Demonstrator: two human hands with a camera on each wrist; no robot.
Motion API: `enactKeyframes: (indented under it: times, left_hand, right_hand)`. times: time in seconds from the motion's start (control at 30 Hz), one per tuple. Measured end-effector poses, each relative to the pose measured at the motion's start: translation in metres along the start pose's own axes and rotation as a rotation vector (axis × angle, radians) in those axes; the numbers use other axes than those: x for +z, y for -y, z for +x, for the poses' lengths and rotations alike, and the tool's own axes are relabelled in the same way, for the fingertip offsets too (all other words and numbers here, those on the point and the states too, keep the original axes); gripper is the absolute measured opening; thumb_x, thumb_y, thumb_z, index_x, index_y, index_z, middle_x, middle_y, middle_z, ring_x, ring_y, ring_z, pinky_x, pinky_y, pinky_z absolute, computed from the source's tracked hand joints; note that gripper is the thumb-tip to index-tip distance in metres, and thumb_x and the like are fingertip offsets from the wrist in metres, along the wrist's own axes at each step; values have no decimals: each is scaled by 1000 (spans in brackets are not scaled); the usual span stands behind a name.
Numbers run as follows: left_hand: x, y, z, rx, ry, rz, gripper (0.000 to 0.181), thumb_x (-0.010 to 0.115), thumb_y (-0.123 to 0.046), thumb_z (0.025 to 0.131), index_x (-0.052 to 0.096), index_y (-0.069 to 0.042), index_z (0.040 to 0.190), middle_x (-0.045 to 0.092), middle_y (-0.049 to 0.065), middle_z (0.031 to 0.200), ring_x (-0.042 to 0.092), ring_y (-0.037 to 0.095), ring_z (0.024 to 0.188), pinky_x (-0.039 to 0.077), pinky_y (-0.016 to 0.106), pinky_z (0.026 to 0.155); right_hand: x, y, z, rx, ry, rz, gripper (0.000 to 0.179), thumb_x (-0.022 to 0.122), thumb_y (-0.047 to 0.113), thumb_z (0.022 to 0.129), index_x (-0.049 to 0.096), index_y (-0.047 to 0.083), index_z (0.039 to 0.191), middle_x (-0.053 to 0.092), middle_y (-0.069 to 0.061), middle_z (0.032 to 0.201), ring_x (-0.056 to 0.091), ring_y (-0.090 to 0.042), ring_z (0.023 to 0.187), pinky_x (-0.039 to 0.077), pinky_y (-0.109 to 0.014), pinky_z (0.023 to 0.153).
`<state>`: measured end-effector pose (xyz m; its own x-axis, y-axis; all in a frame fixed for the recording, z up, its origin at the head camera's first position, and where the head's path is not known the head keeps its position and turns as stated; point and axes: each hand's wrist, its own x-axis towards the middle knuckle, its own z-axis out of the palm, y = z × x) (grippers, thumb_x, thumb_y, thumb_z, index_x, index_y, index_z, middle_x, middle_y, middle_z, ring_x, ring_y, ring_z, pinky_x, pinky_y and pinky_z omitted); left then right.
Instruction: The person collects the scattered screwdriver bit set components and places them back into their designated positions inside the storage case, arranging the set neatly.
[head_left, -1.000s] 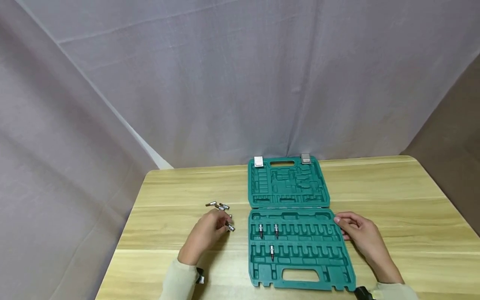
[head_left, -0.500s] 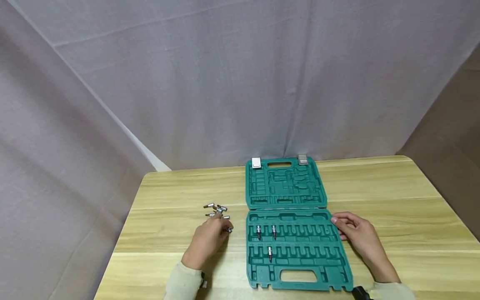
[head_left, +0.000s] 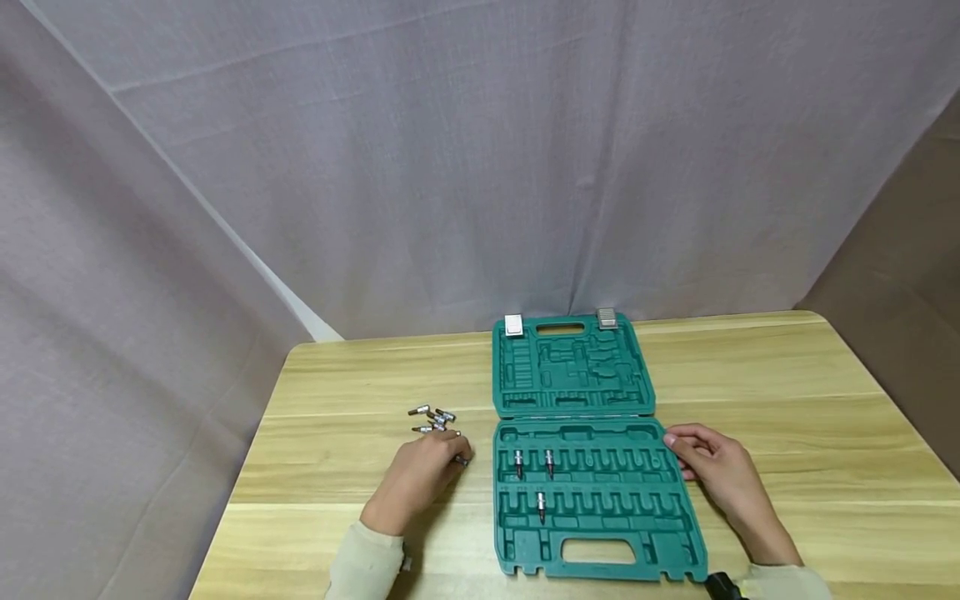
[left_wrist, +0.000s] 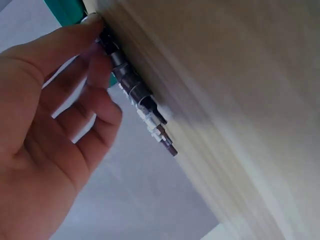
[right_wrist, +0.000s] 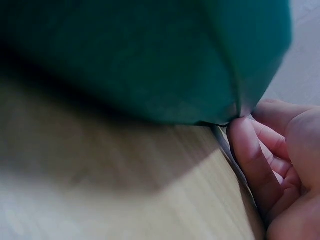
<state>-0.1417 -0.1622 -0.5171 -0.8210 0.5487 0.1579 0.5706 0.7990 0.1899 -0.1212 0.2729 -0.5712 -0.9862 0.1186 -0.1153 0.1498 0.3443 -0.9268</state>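
My left hand (head_left: 422,471) is low over the table, its thumb and index finger pinching a small bit socket (head_left: 461,461) that they mostly cover. Just beyond it lie several loose bit sockets (head_left: 437,419), silver with dark tips; in the left wrist view these bit sockets (left_wrist: 131,84) overlap past the fingertips. A green tool case (head_left: 528,548) lies unfolded on its back. Three bit sockets stand in its near half: two in the upper row (head_left: 518,464) and one bit socket (head_left: 542,507) in the lower. My right hand (head_left: 716,471) grips the case's right edge near the hinge, thumb on top.
The wooden table (head_left: 337,375) reaches back to a grey cloth wall (head_left: 450,208). Two metal latches (head_left: 513,325) sit on the lid's far edge. Moulded slots run in two rows across the case's near half, above a handle opening.
The left hand's fingers have turned down over the bit socket, which showed more plainly before. The right hand stays at the case's edge. The whole view has shifted slightly.
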Motion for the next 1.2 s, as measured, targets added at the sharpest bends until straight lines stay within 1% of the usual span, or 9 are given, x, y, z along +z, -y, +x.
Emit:
enactKeyframes:
  times: [0.1,0.2,0.3,0.4,0.57,0.7,0.83,1.03,1.2]
  left_hand:
    - [0,1,0,20,12,-22,11,80,-11,94,76,-20,99,74,-10,100,72,13,95,60,31,74]
    - [1,2,2,26,12,-82,7,77,-14,98,77,-19,102,74,-9,102,71,12,97,60,30,79]
    - [0,3,6,17,11,-143,9,76,-16,99,79,-18,107,75,-8,106,71,11,101,60,31,86]
    - [0,4,8,-2,18,-190,12,75,-16,99,79,-16,110,76,-6,108,70,9,100,59,30,88]
    - [1,5,8,-46,23,-262,11,76,-16,99,79,-17,109,75,-7,107,68,5,95,59,28,85]
    - [2,5,9,-84,19,-388,8,75,-15,99,75,-16,107,73,-7,102,66,4,91,58,27,84]
    - [3,5,10,-103,33,-508,10,73,-12,100,73,-13,110,71,-7,99,64,3,88,57,25,82]
    - [3,4,10,-126,38,-600,12,70,-6,101,73,-11,112,68,-7,96,63,5,85,56,25,79]
    - [0,1,10,-169,43,-663,11,68,-6,102,72,-10,111,66,-7,91,61,7,80,55,25,72]
  right_hand:
    - [0,1,0,0,6,0,50,67,35,105,65,-7,133,74,7,93,65,-8,77,61,-27,68]
    - [-1,1,0,0,8,-1,50,67,35,105,64,-7,134,74,7,94,65,-8,77,61,-27,68]
    - [-1,3,0,0,3,1,50,68,35,105,65,-6,133,74,6,94,65,-8,77,61,-27,68]
    - [-2,3,0,-4,-1,1,50,68,35,105,65,-6,133,74,6,94,65,-8,77,61,-27,67]
    - [-1,4,0,-6,7,3,49,67,35,105,66,-6,132,73,5,93,65,-8,77,61,-27,68]
    - [-2,5,-2,-3,8,-1,49,68,35,105,66,-6,132,73,5,94,65,-8,77,61,-27,67]
    - [-2,5,-3,0,7,-16,49,68,36,105,66,-5,132,73,4,94,65,-8,77,61,-27,67]
    - [-2,5,-2,2,9,-19,50,67,37,105,66,-5,132,73,3,95,65,-8,77,61,-27,68]
    - [-2,4,-1,7,8,-21,50,68,37,105,66,-5,132,73,4,94,65,-8,77,61,-27,67]
